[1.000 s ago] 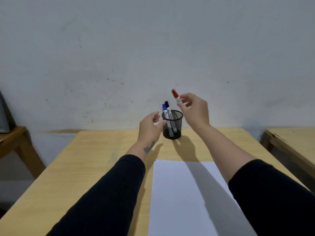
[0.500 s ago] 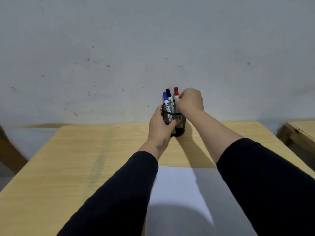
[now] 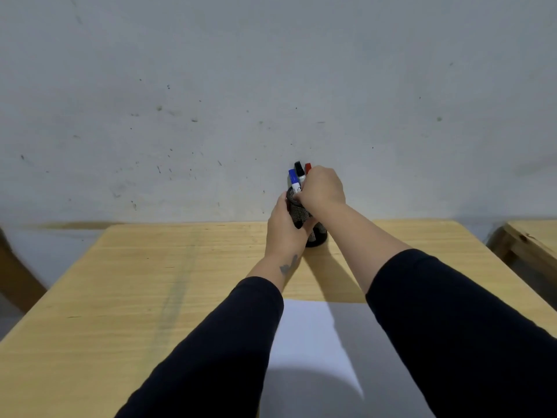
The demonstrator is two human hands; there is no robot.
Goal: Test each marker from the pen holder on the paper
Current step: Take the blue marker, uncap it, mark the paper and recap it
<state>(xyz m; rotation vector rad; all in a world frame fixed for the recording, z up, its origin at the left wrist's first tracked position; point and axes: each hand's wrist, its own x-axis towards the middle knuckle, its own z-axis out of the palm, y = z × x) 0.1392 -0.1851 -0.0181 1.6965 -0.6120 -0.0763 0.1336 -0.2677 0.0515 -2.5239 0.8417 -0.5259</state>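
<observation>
Both hands [image 3: 301, 212] grip the cylindrical black mesh pen holder [image 3: 316, 235].

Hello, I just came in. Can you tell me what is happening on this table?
A person is working at a wooden table by the wall. The left hand grips a black mesh pen holder, which looks tilted. The right hand is at its top among three markers: a blue marker, a black marker and a red marker. Which one it grips is unclear. A white paper lies nearer the person, with no marks visible.
</observation>
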